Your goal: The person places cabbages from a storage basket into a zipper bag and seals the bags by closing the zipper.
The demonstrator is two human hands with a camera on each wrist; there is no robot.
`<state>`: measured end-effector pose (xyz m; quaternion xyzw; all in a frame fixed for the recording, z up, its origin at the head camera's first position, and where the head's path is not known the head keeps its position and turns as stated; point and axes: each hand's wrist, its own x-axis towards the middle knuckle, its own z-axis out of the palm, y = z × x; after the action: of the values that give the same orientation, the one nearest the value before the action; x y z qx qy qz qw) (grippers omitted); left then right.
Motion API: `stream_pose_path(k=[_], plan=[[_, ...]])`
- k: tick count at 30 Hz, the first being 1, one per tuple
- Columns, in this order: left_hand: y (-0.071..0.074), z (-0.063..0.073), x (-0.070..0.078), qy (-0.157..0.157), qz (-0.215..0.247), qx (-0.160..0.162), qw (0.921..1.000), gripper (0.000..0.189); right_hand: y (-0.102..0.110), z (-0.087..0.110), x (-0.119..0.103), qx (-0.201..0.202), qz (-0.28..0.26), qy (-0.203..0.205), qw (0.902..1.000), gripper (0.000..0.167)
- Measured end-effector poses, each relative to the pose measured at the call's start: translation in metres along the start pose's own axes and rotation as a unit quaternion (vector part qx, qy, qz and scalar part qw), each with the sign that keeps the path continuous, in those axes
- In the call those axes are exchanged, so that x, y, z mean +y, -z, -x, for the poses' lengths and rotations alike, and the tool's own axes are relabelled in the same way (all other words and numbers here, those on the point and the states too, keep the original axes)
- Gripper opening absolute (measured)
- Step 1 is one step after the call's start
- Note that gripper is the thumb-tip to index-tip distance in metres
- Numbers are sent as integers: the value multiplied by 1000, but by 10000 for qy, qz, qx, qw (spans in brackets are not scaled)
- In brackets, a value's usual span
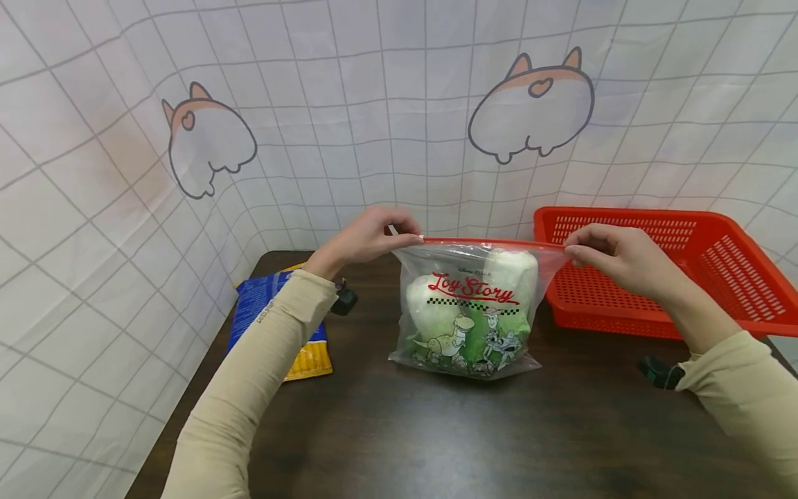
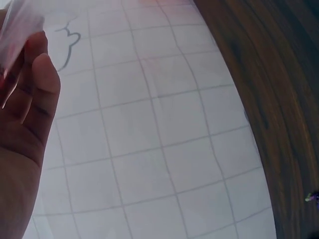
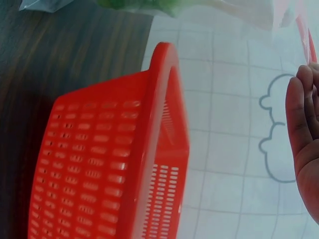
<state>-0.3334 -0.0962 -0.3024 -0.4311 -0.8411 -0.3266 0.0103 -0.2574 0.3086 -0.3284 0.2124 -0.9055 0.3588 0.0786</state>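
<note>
A clear zip bag with a red zip strip and a "Toy Story" print stands upright on the table, bulging with rounded white and green contents. At its upper left corner, my left hand pinches the strip between thumb and fingers. My right hand pinches the opposite upper corner, so the top edge is stretched straight between both hands. Part of the bag's clear film shows beside the fingers in the left wrist view. The right wrist view catches the red strip at the fingertips.
A red perforated plastic basket stands at the back right, close beside the bag. Behind my left forearm lies a blue and yellow packet on the dark wooden table. A white gridded curtain hangs along the back and left.
</note>
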Motion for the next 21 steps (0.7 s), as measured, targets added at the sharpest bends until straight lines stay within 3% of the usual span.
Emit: stream_pose_path(k=[13,21], plan=[[10,22,-10,292,-30,180,9994,11,1,7,11,90,276,252,9993,12],[17,30,-4,317,56,352,9989,12,2,6,5,74,156,275,9995,12]])
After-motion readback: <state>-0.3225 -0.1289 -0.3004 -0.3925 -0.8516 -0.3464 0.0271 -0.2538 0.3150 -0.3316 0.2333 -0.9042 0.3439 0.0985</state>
